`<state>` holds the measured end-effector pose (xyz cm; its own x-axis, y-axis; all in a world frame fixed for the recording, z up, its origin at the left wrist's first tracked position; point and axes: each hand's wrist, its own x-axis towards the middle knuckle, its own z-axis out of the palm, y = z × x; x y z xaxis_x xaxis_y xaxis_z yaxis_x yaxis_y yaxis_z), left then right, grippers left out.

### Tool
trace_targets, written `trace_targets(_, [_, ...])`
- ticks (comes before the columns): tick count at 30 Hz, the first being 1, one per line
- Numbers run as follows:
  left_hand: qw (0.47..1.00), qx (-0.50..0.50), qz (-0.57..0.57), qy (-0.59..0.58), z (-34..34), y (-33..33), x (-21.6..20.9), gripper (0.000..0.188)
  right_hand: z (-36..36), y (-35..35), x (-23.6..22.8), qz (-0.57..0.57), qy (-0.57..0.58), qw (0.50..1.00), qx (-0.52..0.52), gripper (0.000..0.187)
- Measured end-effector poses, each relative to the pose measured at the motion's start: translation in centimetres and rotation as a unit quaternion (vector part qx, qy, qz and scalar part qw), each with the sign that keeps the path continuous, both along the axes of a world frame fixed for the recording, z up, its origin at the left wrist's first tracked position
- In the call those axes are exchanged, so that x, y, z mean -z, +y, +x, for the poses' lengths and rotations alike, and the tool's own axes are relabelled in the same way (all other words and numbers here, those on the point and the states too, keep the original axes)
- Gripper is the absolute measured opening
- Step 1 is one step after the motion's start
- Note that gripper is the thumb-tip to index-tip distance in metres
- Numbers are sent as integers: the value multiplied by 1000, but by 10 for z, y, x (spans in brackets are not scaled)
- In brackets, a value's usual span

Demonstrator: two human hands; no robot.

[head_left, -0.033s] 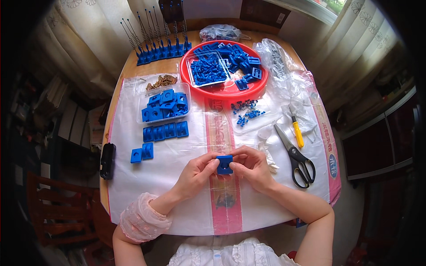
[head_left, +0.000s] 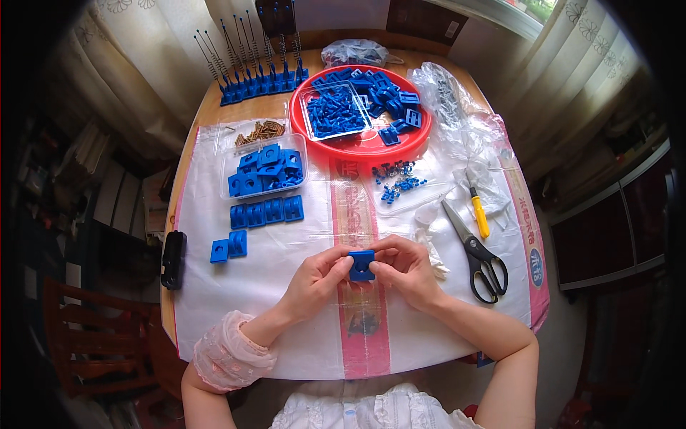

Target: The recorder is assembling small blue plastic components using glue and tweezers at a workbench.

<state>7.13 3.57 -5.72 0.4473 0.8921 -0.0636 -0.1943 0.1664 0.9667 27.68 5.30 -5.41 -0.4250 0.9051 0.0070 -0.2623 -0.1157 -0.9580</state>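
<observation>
Between my two hands, over the pink stripe of the cloth, is a small blue square plastic part (head_left: pixel 361 267) with a dark notch or hole in its face. My left hand (head_left: pixel 325 275) pinches its left side with thumb and fingertips. From the other side my right hand (head_left: pixel 404 268) grips it, thumb pressed on the face near the hole. To the left lie two similar blue parts (head_left: pixel 220 251) close together. Behind them runs a row of blue clip-like parts (head_left: pixel 266 211). A clear plastic box (head_left: pixel 305 168) holds more blue square pieces.
Farther back stands a red round tray (head_left: pixel 400 151) with blue parts. Brass-coloured pins (head_left: pixel 261 131) and small blue pieces (head_left: pixel 402 184) lie nearby. On the right are black-handled scissors (head_left: pixel 480 261), a yellow-handled tool (head_left: pixel 479 214) and plastic bags (head_left: pixel 457 107). Spring-topped blue stands (head_left: pixel 264 84) line the far left; a black case (head_left: pixel 173 260) sits at the left edge.
</observation>
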Motion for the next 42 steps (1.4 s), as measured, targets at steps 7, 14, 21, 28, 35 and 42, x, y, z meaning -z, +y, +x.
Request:
trace_targets(7, [1000,-14,-22,1,4,0,-8,33,4,3,-1,-40,7,999,-18,26])
trace_targets(14, [1000,7,-25,-6,1,1,-4,34,1,3,1,-42,7,999,-15,23])
trace_targets(21, [1000,9,-22,-7,1,1,-4,35,4,2,-2,-23,11,999,-28,29])
trace_targets(28, [1000,6,-6,10,1,1,-6,34,3,2,4,-2,5,999,-32,34])
trace_targets(35, [1000,1,-13,-1,2,0,-8,33,2,2,4,5,2,999,-39,36])
trace_targets(42, [1000,-4,-14,-6,2,0,-6,33,2,1,2,12,9,999,-51,41])
